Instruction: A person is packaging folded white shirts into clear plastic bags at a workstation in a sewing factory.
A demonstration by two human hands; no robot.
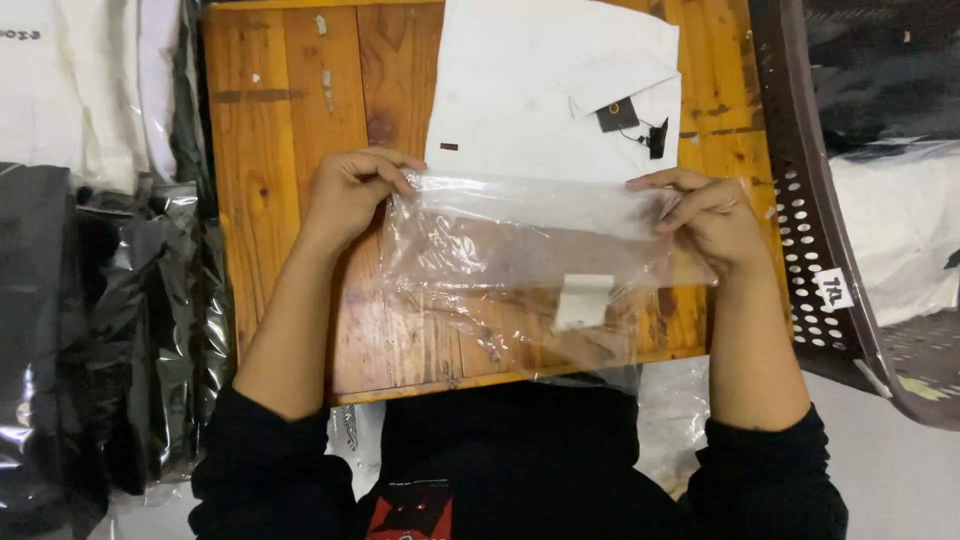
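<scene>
A folded white shirt (540, 85) with a small black tag near its collar lies on the far part of a wooden table (290, 150). In front of it, a clear plastic bag (500, 270) with a white sticker lies flat, its mouth toward the shirt. My left hand (350, 190) pinches the left corner of the bag's mouth. At the right corner, my right hand (705, 215) grips the same edge. Both hands hold the opening just at the shirt's near edge.
Stacks of bagged black garments (90, 330) and bagged white garments (70, 80) sit to the left of the table. A dark brown perforated plastic basket (830, 250) holding more bagged clothing stands at the right.
</scene>
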